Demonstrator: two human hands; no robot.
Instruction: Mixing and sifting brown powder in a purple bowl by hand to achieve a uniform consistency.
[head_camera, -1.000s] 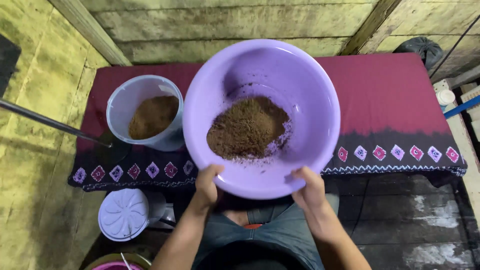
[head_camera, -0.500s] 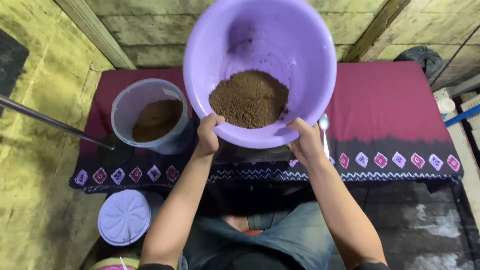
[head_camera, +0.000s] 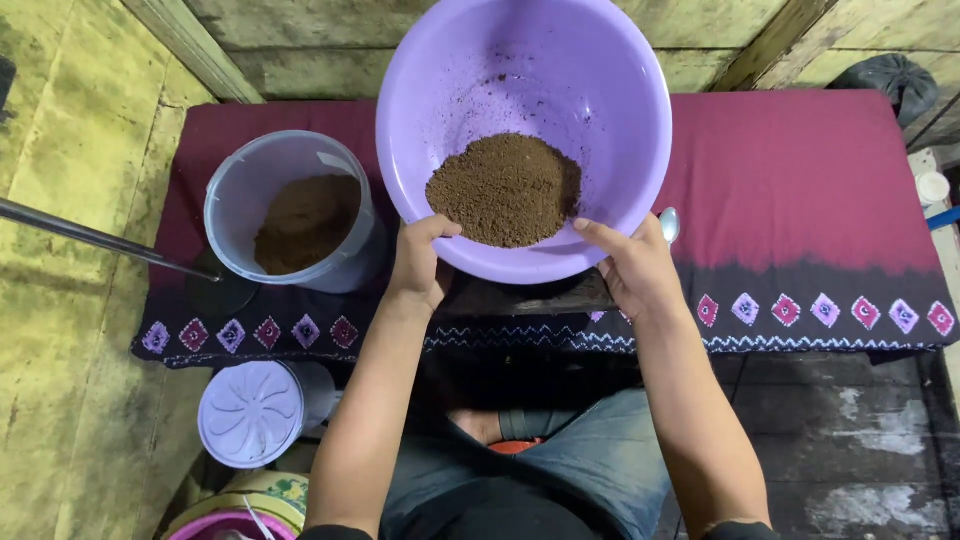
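I hold a large purple plastic basin (head_camera: 520, 70) up in front of me, tilted towards me. A heap of brown powder (head_camera: 505, 190) lies against its near wall. My left hand (head_camera: 418, 262) grips the near rim on the left, thumb inside the basin. On the right, my right hand (head_camera: 632, 265) holds the same rim. Left of the basin a clear plastic tub (head_camera: 290, 212) with more brown powder stands on a maroon patterned cloth (head_camera: 800, 180).
A metal spoon (head_camera: 669, 224) peeks out beside my right hand. A thin metal rod (head_camera: 90, 238) crosses from the left edge. A white ribbed lid (head_camera: 250, 412) lies on the floor at lower left, near a pink-rimmed container (head_camera: 225, 525). Wooden planks run behind the cloth.
The basin has gone up and away from me and tilted more towards me. The powder has slid to the near wall. Both arms have stretched forward.
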